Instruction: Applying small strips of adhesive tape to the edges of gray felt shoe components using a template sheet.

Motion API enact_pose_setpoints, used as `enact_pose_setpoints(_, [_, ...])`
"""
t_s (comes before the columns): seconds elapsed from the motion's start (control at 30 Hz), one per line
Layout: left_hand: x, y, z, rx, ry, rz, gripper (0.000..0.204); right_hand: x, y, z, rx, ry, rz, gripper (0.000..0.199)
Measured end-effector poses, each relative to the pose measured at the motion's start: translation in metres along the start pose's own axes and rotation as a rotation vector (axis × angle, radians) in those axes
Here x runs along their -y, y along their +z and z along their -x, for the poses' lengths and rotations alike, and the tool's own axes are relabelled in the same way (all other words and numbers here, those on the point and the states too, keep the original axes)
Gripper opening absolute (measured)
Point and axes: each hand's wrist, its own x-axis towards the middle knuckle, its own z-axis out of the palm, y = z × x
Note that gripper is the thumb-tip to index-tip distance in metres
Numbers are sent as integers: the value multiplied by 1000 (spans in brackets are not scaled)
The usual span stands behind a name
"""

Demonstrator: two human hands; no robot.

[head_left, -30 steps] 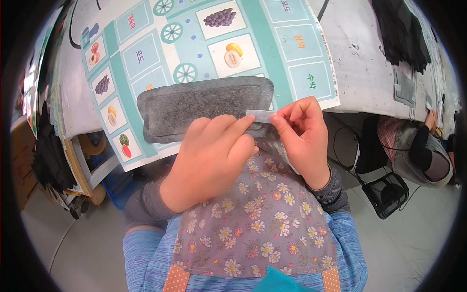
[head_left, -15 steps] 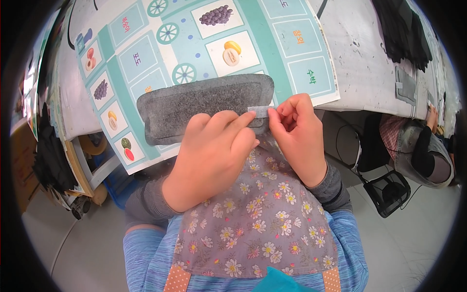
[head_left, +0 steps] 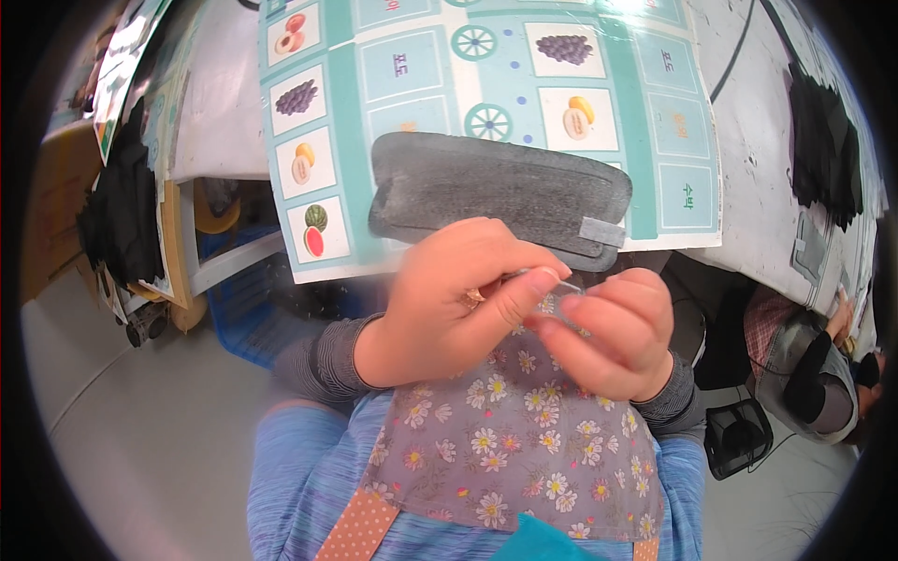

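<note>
A dark grey felt pouch (head_left: 500, 192) with a small grey tab at its right end lies on a teal picture mat (head_left: 524, 75) at the table's near edge. My left hand (head_left: 449, 304) and my right hand (head_left: 608, 327) meet just below the pouch, over my lap. A thin metal needle (head_left: 557, 278) is pinched between the left thumb and forefinger, and the right fingertips touch its tip. Whether a thread hangs from it is too small to tell. Neither hand touches the pouch.
A grey flowered apron (head_left: 524, 439) covers my lap. Black fabric pieces (head_left: 823, 140) lie on the white table (head_left: 758, 187) at the right. Another person (head_left: 814, 365) sits at far right. A blue crate (head_left: 243, 299) stands under the table at left.
Both hands have come off the pouch's lower right edge and drawn back toward my lap. They now hold a needle between them. The view has shifted, so the pouch sits more central.
</note>
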Motion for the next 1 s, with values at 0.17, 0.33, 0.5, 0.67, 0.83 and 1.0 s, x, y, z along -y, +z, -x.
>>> enact_pose_setpoints(0.17, [3,-22,19,-72,-214,157,17,6,27,-23,55,-102,34,21])
enact_pose_setpoints(0.33, [11,-47,38,-193,-402,281,20,12,53,-48,106,-136,-38,19])
enact_pose_setpoints(0.5, [28,-63,54,-251,-433,357,17,15,67,-62,192,-132,-37,19])
enact_pose_setpoints(0.67, [54,-68,60,-540,-110,-395,15,8,83,-68,239,-66,91,22])
enact_pose_setpoints(0.83, [69,-92,66,-374,115,-725,26,4,97,-66,250,11,132,26])
enact_pose_setpoints(1.0, [68,-96,67,-23,151,-648,51,4,101,-67,333,40,118,28])
